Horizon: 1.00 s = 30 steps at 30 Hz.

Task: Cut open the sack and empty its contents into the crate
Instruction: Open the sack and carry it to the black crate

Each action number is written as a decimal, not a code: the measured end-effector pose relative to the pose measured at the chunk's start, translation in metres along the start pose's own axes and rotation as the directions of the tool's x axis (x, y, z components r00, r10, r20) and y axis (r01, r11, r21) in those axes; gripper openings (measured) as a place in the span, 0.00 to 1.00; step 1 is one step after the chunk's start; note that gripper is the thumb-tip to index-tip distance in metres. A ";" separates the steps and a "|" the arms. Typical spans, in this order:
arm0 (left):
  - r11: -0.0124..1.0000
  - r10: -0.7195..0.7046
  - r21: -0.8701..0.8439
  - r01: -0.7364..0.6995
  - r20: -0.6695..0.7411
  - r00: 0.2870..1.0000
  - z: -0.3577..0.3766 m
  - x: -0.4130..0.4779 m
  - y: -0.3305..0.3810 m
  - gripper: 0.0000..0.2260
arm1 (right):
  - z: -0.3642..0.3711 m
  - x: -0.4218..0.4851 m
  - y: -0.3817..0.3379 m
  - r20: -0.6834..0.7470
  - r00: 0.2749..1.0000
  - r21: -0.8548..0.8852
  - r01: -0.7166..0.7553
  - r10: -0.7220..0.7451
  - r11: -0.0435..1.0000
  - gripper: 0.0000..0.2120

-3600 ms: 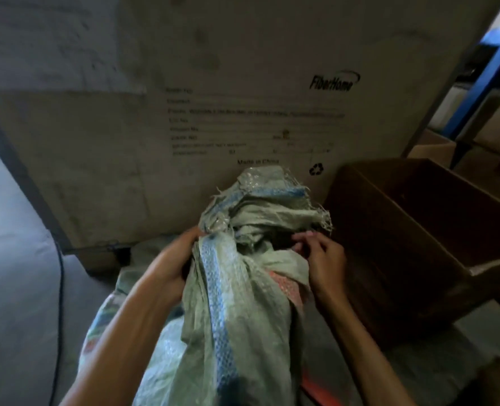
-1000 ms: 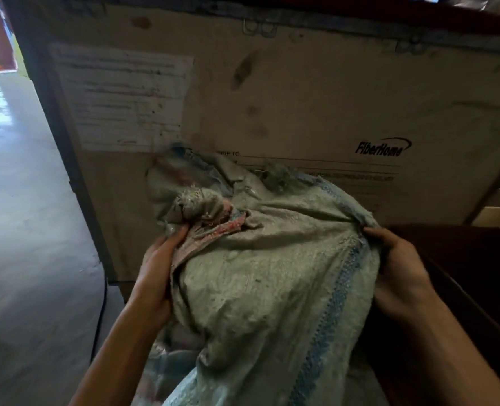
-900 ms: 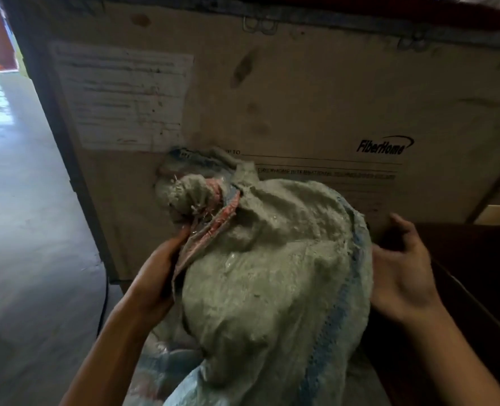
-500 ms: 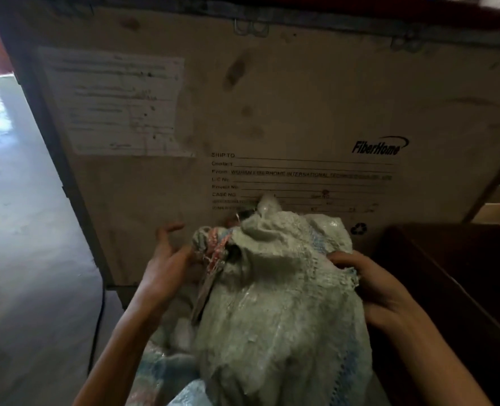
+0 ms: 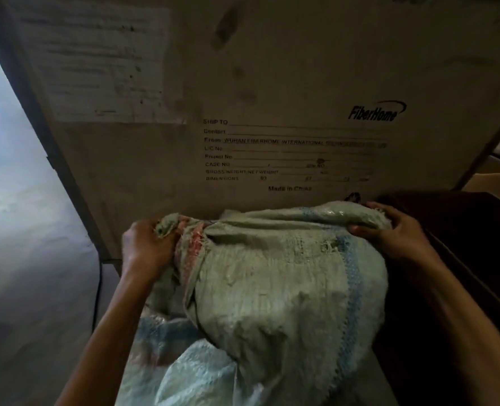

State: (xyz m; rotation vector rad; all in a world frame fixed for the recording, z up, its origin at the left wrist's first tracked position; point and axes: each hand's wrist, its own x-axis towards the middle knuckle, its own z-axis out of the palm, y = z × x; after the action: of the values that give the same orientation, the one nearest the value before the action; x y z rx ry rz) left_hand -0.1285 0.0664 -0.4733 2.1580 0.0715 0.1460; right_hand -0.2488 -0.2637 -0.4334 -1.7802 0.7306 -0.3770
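Observation:
A pale green woven sack [image 5: 272, 282] with a blue stripe down its right side bulges in front of me, its top edge stretched wide. My left hand [image 5: 146, 247] grips the sack's left top corner, where the cloth bunches with a pink strip. My right hand [image 5: 389, 230] clutches the right top corner. The dark brown crate [image 5: 462, 230] stands just right of the sack, its rim under my right wrist; its inside is dark and hidden.
A large FiberHome cardboard box [image 5: 272, 98] stands upright right behind the sack. Another light woven bag [image 5: 184, 376] lies under the sack. Grey floor [image 5: 23, 259] stretches to the left, with a thin dark cable [image 5: 97, 291] along the box's corner.
Both hands moved apart to the sack's top corners and closed on them, pulling the top edge flat and wide. The view tilted down slightly.

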 end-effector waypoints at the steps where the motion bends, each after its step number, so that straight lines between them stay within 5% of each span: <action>1: 1.000 0.022 0.005 -0.021 -0.045 0.999 -0.001 0.001 0.000 0.13 | -0.006 0.000 0.003 -0.014 0.999 -0.034 0.033 -0.034 0.999 0.30; 5: 0.995 0.060 -0.060 -0.073 -0.196 0.979 0.001 0.007 -0.001 0.14 | -0.013 -0.004 0.007 -0.212 0.955 -0.133 0.184 -0.209 0.974 0.28; 7: 0.969 -0.043 -0.249 -0.001 -0.174 0.984 0.013 0.002 0.000 0.16 | -0.003 -0.007 0.012 -0.251 0.963 -0.121 0.074 -0.103 0.990 0.37; 8: 0.895 -0.136 -0.436 0.090 -0.076 0.988 0.017 -0.003 0.002 0.17 | 0.003 -0.010 0.013 -0.180 0.983 -0.031 -0.045 0.039 0.999 0.41; 10: 0.624 -0.259 -0.679 0.387 0.288 0.922 0.026 -0.011 0.011 0.15 | 0.014 -0.015 0.014 0.183 0.946 0.261 -0.309 0.268 0.914 0.38; 12: 0.528 -0.211 -0.667 0.525 0.496 0.842 0.035 -0.016 0.021 0.21 | 0.021 -0.022 0.014 0.431 0.861 0.454 -0.465 0.269 0.760 0.30; 15: 0.697 -0.127 -0.565 0.442 0.510 0.851 0.059 -0.016 0.020 0.48 | 0.036 -0.016 0.022 0.484 0.853 0.534 -0.465 0.195 0.706 0.15; 17: 0.818 -0.145 -0.434 0.376 0.477 0.867 0.077 -0.014 0.012 0.56 | 0.047 -0.012 0.023 0.598 0.771 0.481 -0.563 0.217 0.672 0.12; 19: 0.872 -0.199 -0.342 0.350 0.406 0.892 0.090 -0.004 0.003 0.49 | 0.048 0.000 0.030 0.598 0.747 0.377 -0.581 0.289 0.722 0.18; 22: 0.942 -0.164 -0.256 0.215 0.206 0.965 0.095 0.014 -0.016 0.41 | 0.035 0.020 0.035 0.448 0.845 0.367 -0.473 0.294 0.801 0.22; 25: 0.991 -0.133 0.044 0.128 0.141 0.981 0.091 0.019 -0.025 0.36 | 0.019 0.022 0.041 0.239 0.925 0.227 -0.349 0.295 0.909 0.20; 28: 0.948 -0.201 0.273 0.161 0.128 0.971 0.091 0.007 -0.015 0.17 | 0.027 0.004 0.046 0.238 0.902 0.225 -0.413 0.361 0.883 0.25; 30: 0.962 -0.237 0.166 0.215 0.125 0.963 0.089 -0.009 0.004 0.10 | 0.034 -0.013 0.039 0.243 0.873 0.303 -0.482 0.423 0.822 0.32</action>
State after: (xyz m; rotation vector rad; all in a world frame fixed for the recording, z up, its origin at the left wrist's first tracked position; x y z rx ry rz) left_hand -0.1256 -0.0098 -0.5193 2.2857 0.2531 -0.1522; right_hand -0.2503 -0.2370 -0.4799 -1.2264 0.8793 -0.0280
